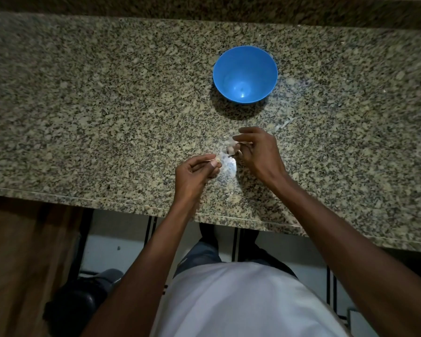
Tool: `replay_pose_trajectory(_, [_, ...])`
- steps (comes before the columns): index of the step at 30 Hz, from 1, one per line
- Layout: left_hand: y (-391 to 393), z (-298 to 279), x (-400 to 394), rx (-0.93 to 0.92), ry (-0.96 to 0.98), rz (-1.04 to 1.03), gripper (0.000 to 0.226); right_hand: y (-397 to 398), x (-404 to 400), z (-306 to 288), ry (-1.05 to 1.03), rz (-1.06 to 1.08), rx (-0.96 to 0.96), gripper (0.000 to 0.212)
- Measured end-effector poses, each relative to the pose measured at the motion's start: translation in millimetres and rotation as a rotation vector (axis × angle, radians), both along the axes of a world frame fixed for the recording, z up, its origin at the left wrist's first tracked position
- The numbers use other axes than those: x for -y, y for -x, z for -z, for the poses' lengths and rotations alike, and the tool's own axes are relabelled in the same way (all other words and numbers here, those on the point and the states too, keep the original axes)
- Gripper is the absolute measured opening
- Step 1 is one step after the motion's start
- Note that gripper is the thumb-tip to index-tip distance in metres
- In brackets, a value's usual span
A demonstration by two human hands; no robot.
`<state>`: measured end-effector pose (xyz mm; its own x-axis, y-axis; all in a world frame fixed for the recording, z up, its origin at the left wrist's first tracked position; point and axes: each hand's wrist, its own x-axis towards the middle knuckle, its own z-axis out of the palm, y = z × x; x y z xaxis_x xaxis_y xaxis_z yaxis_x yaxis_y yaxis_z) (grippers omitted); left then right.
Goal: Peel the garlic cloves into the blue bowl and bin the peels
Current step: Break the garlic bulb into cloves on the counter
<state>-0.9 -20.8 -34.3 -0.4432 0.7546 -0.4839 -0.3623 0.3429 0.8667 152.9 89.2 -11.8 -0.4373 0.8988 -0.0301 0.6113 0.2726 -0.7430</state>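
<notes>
Both hands hover low over the speckled worktop point(88, 113), forearms angled inward. The right hand point(259, 152) curls its fingertips around a garlic piece point(231, 148); the left hand point(195, 173) pinches a pale clove point(218, 161). The blue bowl point(245, 74) stands beyond them, well apart.

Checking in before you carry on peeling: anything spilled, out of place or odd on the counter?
Nothing serious. The blue bowl stands upright and looks empty. Loose garlic peels lie on the granite counter beside the right hand, not binned yet. No bin is in view.
</notes>
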Motion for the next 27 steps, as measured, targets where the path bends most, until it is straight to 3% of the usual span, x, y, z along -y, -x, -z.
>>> replay_pose_trajectory(2, [-1,-2,0,-0.019,-0.013,0.054,0.022,-5,7,-2,0.059,0.06,-0.079,0.021])
replay_pose_trajectory(6, [-6,-7,-1,-0.072,-0.034,0.173,0.023,-9,19,0,0.425,0.02,-0.176,0.022])
replay_pose_trajectory(10, [-8,-8,-5,-0.115,-0.047,0.25,0.021,-15,24,5,0.559,0.11,-0.293,0.024])
replay_pose_trajectory(13, [-8,-8,-6,-0.137,-0.018,0.249,0.033,-19,27,4,0.637,0.163,-0.367,0.024])
replay_pose_trajectory(19, [-6,-6,-7,-0.19,-0.005,0.268,0.029,-19,32,7,0.715,0.242,-0.363,0.016])
replay_pose_trajectory(23, [3,-3,-3,-0.368,0.018,0.292,0.01,-18,35,8,0.512,0.122,-0.055,0.019])
replay_pose_trajectory(27, [10,-2,-2,-0.392,0.009,0.321,0.011,-20,39,6,0.402,0.047,0.011,0.025])
